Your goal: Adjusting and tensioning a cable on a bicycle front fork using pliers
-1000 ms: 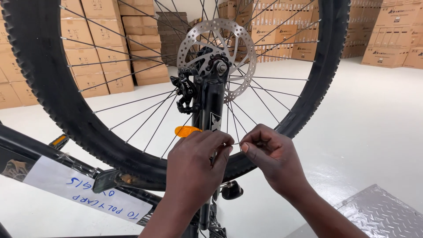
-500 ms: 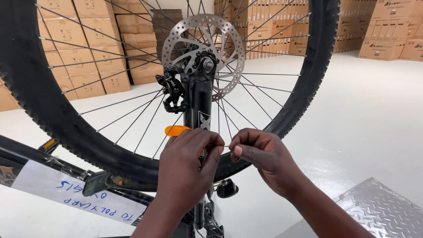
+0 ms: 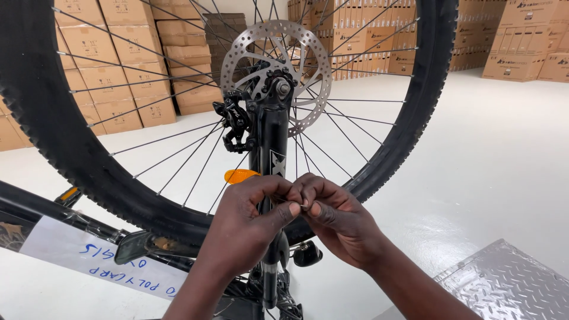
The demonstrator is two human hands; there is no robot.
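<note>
Both hands meet in front of the black fork leg (image 3: 274,160), below the disc rotor (image 3: 275,74). The left hand (image 3: 252,222) and right hand (image 3: 335,219) each keep a narrow pinching grip on something tiny at the fingertips, too small to identify. A pale floor (image 3: 492,154) and stacked cardboard boxes (image 3: 118,71) lie behind.

The brake disc (image 3: 275,71) at twelve o'clock is bright bare metal, drilled and satin-sheened; the tyre (image 3: 53,136) is matt black knobbly rubber; the spokes (image 3: 178,160) are thin glossy wire; the fork leg (image 3: 274,148) is smooth gloss-black; the reflector (image 3: 240,176) is translucent orange plastic; at five o'clock, the floor plate (image 3: 510,284) is embossed grey metal.
</note>
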